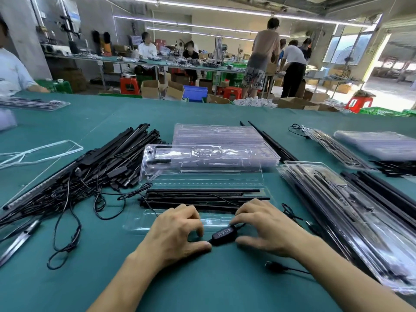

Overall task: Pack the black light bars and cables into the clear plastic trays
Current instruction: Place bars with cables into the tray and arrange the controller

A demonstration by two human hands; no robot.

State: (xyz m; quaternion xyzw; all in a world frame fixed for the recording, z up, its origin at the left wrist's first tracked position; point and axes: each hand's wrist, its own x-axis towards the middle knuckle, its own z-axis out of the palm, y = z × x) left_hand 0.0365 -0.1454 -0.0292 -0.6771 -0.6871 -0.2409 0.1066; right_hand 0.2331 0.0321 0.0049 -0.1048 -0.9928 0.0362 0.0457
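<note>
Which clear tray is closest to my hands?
The open tray under the left hand and right hand, holding bars; the empty stack sits behind, packed trays off right.

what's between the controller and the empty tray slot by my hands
Nothing visible. The left hand and right hand hold the controller at the tray near edge; its near slot looks empty, bars lie further back.
</note>
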